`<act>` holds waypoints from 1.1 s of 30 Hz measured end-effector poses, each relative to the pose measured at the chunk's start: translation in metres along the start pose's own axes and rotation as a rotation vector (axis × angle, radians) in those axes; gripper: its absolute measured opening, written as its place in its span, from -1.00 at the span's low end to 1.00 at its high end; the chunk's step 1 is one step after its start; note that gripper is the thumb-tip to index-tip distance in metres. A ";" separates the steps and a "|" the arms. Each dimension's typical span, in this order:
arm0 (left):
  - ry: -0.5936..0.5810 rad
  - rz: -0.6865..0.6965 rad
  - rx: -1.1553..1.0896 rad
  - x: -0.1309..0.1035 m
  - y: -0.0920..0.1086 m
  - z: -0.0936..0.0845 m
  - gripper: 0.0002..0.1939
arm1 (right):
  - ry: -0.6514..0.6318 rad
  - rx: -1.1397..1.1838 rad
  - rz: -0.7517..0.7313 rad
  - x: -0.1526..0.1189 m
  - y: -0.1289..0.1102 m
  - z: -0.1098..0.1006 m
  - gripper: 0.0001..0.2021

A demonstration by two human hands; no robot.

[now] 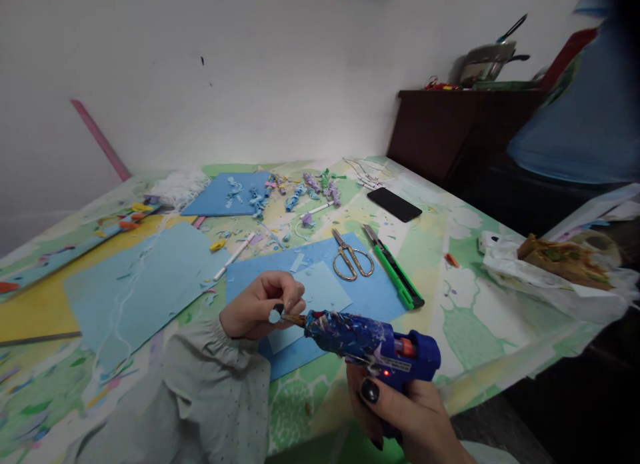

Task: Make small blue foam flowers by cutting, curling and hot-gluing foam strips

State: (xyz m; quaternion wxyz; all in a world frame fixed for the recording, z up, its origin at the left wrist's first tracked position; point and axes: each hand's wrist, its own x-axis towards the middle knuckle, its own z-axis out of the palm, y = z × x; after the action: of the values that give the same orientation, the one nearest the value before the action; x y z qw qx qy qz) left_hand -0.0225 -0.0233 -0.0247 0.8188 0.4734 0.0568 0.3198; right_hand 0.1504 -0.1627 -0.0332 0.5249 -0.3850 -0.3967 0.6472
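My right hand [405,411] grips the handle of a blue hot glue gun [350,337], its red light lit. The gun's nozzle points left and reaches the fingertips of my left hand [265,304]. Between thumb and finger, my left hand pinches a small light-blue paper piece [275,315] at the nozzle tip; whether they touch is hard to tell. Beneath and beyond the hands lie a light-blue sheet [325,287] and a larger blue sheet [385,304]. Gold-handled scissors [352,259] and a green utility knife [395,271] rest on the blue sheet's right side.
Farther back are a blue foam sheet [215,194], several curled paper pieces [295,197] and a black phone [395,204]. On the left lie a pale-blue sheet [150,284] and white yarn [177,187]. Wrapped food [565,261] sits at the right edge; paper scraps litter the tablecloth.
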 end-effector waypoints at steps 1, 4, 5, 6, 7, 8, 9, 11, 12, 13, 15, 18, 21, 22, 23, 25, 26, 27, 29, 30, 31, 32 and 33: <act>0.003 0.002 -0.002 0.000 0.000 0.000 -0.80 | -0.010 -0.011 -0.009 0.000 0.001 -0.001 -0.64; 0.017 0.002 -0.004 0.000 0.000 -0.001 -0.80 | -0.042 -0.041 -0.021 0.000 0.003 -0.004 -0.64; 0.021 -0.002 -0.003 0.000 0.000 -0.001 -0.80 | -0.041 -0.042 -0.024 0.000 0.004 -0.004 -0.64; 0.026 -0.007 -0.001 0.000 0.000 0.000 -0.80 | -0.034 -0.036 -0.027 0.000 0.004 -0.004 -0.64; 0.031 -0.012 0.001 0.000 0.000 0.000 -0.80 | -0.024 -0.024 -0.027 0.000 0.005 -0.004 -0.64; 0.036 -0.014 0.003 0.000 0.000 0.000 -0.79 | -0.012 -0.014 -0.025 0.000 0.005 -0.004 -0.64; 0.039 -0.015 0.004 0.001 0.000 0.001 -0.78 | -0.004 -0.006 -0.019 -0.001 0.005 -0.003 -0.63; 0.040 -0.013 0.001 0.001 0.001 0.002 -0.78 | 0.005 0.004 -0.002 -0.001 0.005 -0.002 -0.63; 0.039 -0.013 0.001 0.001 0.001 0.002 -0.78 | 0.012 0.006 -0.001 -0.001 0.004 -0.001 -0.64; 0.037 -0.016 0.002 0.001 0.001 0.003 -0.78 | 0.019 0.008 -0.005 0.000 0.004 0.000 -0.65; 0.034 -0.023 0.005 0.001 0.001 0.003 -0.78 | 0.018 0.008 -0.015 0.000 0.003 0.000 -0.64; 0.029 -0.019 0.001 0.000 0.001 0.002 -0.79 | 0.003 -0.004 -0.005 0.000 0.002 0.000 -0.63; 0.017 -0.007 0.001 0.000 0.000 0.000 -0.80 | -0.009 -0.024 0.014 -0.002 0.002 -0.003 -0.64; 0.012 -0.006 0.003 0.000 0.000 0.000 -0.81 | -0.014 -0.032 0.016 -0.002 0.003 -0.004 -0.65; 0.010 -0.005 0.005 0.000 0.000 0.000 -0.81 | -0.018 -0.041 0.017 -0.002 0.003 -0.005 -0.65; 0.014 -0.009 0.004 0.000 0.000 0.000 -0.81 | -0.023 -0.050 0.017 -0.002 0.003 -0.006 -0.66; 0.018 -0.012 0.003 0.000 0.000 0.000 -0.81 | -0.025 -0.050 0.016 -0.002 0.003 -0.006 -0.66; 0.022 -0.015 0.003 0.000 0.000 0.001 -0.80 | -0.027 -0.048 0.011 -0.001 0.003 -0.006 -0.65; 0.029 -0.016 0.005 0.000 0.001 0.001 -0.79 | -0.026 -0.049 0.001 0.000 0.003 -0.006 -0.65; 0.029 -0.016 0.008 0.000 0.001 0.001 -0.78 | -0.023 -0.055 -0.005 0.000 0.004 -0.006 -0.66; 0.030 -0.015 0.013 0.000 0.001 0.001 -0.78 | -0.017 -0.064 -0.011 -0.001 0.005 -0.006 -0.66; 0.034 -0.016 0.018 0.000 0.001 0.001 -0.77 | -0.005 -0.076 -0.018 -0.002 0.006 -0.006 -0.67; 0.042 -0.019 0.023 0.000 0.000 0.000 -0.77 | 0.013 -0.090 -0.026 -0.004 0.007 -0.007 -0.67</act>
State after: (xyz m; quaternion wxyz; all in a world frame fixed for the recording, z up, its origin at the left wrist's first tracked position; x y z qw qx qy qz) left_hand -0.0228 -0.0232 -0.0243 0.8150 0.4751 0.0822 0.3213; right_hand 0.1546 -0.1663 -0.0416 0.5181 -0.4069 -0.4271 0.6194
